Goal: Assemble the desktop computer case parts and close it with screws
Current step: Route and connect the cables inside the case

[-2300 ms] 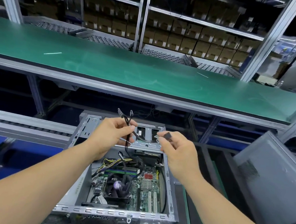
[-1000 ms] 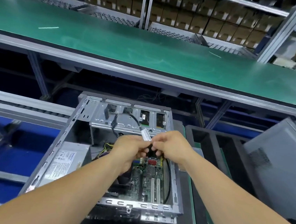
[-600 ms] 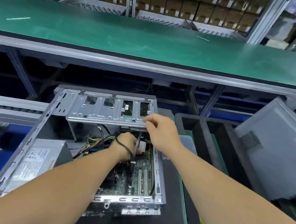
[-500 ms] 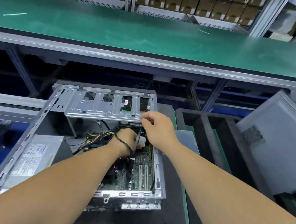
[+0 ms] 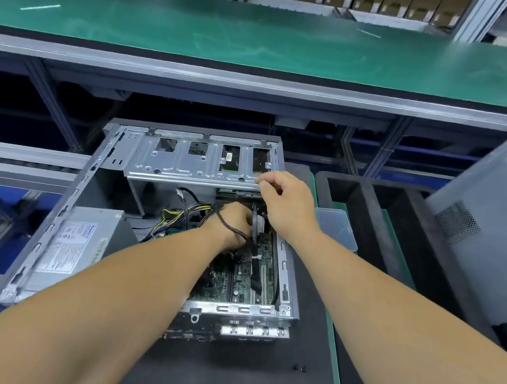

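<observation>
Left hand (image 5: 235,221) curled, seemingly gripping black cable (image 5: 254,223); right hand (image 5: 285,203) pinching drive cage (image 5: 199,162) edge.

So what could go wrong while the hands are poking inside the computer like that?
The left hand has a black cable draped over its wrist, so pulling back might yank it. The right hand works against the metal drive bracket, whose edge might scrape fingers. Two small screws lie loose on the black mat and might get knocked away.

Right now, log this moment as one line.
case open | left hand inside holding black cable | right hand at drive cage edge | side panel off
</observation>
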